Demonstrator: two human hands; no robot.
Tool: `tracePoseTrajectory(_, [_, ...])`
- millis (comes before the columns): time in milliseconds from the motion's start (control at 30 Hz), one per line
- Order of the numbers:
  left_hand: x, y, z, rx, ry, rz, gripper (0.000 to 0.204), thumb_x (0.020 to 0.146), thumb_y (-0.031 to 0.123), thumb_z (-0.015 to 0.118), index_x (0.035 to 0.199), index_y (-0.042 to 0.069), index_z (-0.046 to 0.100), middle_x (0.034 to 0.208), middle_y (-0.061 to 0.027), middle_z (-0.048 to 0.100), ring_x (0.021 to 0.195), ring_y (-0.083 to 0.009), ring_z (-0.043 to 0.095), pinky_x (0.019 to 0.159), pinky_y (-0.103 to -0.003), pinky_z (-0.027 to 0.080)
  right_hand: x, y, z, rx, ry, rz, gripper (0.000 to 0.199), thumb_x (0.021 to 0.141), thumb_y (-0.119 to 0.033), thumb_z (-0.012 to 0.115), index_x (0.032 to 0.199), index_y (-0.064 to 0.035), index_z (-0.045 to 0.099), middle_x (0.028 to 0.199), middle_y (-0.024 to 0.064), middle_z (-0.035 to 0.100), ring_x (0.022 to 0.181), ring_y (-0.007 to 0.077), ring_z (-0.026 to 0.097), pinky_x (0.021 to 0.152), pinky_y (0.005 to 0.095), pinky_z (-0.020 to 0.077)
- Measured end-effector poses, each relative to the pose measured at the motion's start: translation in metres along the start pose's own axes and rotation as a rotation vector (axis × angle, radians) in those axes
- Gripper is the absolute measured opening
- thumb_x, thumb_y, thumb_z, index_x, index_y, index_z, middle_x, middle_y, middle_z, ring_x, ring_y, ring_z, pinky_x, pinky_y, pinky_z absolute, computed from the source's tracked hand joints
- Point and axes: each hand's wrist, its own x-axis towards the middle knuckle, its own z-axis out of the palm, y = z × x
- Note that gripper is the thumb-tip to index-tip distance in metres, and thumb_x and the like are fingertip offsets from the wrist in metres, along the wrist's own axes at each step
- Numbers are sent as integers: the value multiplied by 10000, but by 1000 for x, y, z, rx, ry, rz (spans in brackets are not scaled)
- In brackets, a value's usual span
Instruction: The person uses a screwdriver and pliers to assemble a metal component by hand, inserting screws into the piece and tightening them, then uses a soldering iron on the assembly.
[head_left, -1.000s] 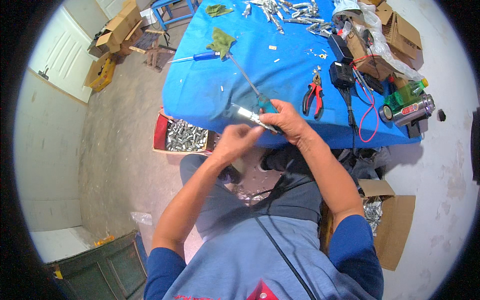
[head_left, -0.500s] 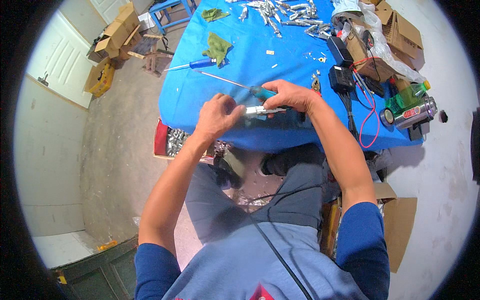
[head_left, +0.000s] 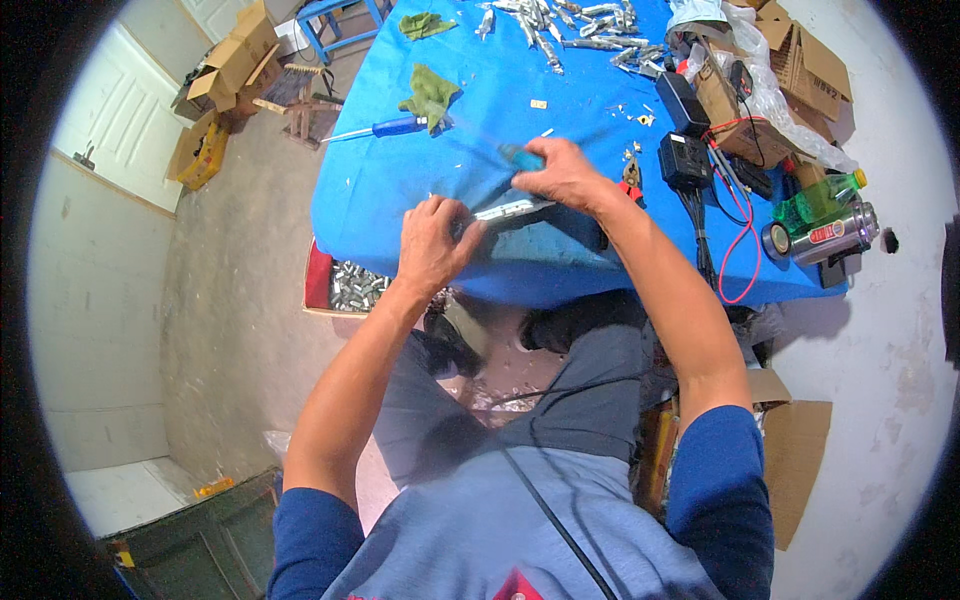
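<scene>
Your left hand [head_left: 432, 243] has its fingers wrapped around one end of a flat silvery metal piece [head_left: 512, 210], pinning it right at the near edge of the table [head_left: 400, 190]. Your right hand [head_left: 567, 176] is closed tight on a teal-handled screwdriver [head_left: 522, 157], just above the other end of that metal piece; the shaft is blurry so I can't tell exactly where the tip lands. Both hands sit close together over the blue cloth.

Further out on the table there's a second screwdriver with a blue handle [head_left: 398, 126] lying flat, and just beside it a crumpled green rag [head_left: 430, 92]. A heap of more silvery metal parts [head_left: 575, 25] sits along the far edge. To your right you've got red-handled pliers [head_left: 632, 178] just past your wrist, a black power adapter [head_left: 685, 160] with a red wire [head_left: 745, 240] looping off it, and a green bottle [head_left: 815, 200] lying next to a steel flask [head_left: 822, 235]. Down on the floor under the table edge, a red box [head_left: 350, 285] holds more metal bits.
</scene>
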Motion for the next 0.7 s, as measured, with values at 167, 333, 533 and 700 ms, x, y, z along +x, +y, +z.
tracePoseTrajectory(167, [-4, 4, -1, 36, -1, -39, 275, 841, 321, 717, 891, 62, 642, 867, -109, 579, 859, -306, 557, 778, -404, 404, -48, -39, -37, 197, 123, 285, 357, 824, -207, 671, 1110, 6, 658, 760, 9, 611, 607, 81, 537, 545, 261, 438])
tracePoseTrajectory(333, [-7, 4, -1, 49, 37, -19, 270, 846, 319, 710, 870, 63, 628, 854, -109, 569, 836, -309, 546, 768, -408, 397, -144, -58, -61, 161, 130, 231, 469, 815, -179, 654, 1234, 19, 586, 1045, 127, 640, 947, 183, 600, 840, 324, 463])
tracePoseTrajectory(533, [-4, 5, 5, 64, 19, 3, 274, 853, 334, 696, 838, 73, 614, 834, -106, 556, 830, -306, 538, 756, -412, 389, -210, -97, -79, 73, 54, 276, 452, 847, -148, 657, 1260, 14, 573, 1165, 165, 649, 1109, 257, 619, 969, 352, 458])
tracePoseTrajectory(700, [-5, 17, 4, 97, -17, 8, 275, 838, 332, 711, 826, 77, 608, 823, -110, 549, 829, -316, 534, 751, -422, 386, -204, -99, -75, 0, 37, 187, 408, 853, -101, 650, 1242, 8, 595, 1188, 201, 648, 1108, 274, 635, 966, 351, 465])
